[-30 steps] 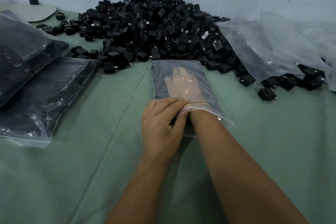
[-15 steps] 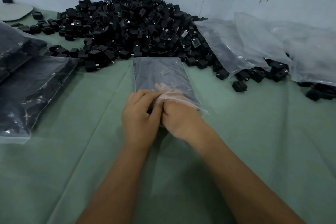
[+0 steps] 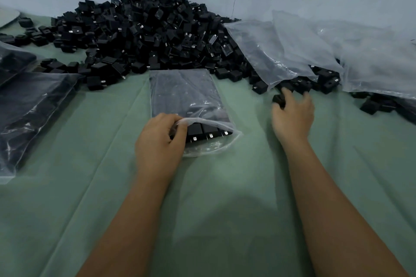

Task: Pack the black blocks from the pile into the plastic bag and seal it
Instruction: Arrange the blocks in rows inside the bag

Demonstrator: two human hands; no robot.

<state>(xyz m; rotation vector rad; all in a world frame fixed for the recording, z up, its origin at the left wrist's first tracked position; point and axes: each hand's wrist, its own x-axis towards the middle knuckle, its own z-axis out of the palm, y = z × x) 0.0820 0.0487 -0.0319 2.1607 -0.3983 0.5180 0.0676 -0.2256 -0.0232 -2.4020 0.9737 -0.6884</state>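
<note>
Here my left hand pinches the upper lip of the bag at its near mouth, thumb and fingers curled round the plastic, lifting it so the opening gapes toward me. Inside, a row of blocks lies at the mouth with metal prongs facing out, and the bag is dark with more behind them, nearly to the brim. My right hand is out to the right, fingers curled over a loose block at the pile's edge; I judge my grip is closing on it, though the fingers are blurred and hide most of it.

The pile rises against the wall beyond the bag, touching the bag's far end. To the right, empty bags drape over its flank. At the left, packed bags lie on the green surface.

So the step in hand is topping up: the bag looks close to full but is not sealed. The next move, as I judge it, calls for carrying this block to the mouth and sliding it in beside the front row, prongs aligned, while my left keeps the lip raised. Room looks tight, so it must go in flat, leaving the strip free to press closed.
</note>
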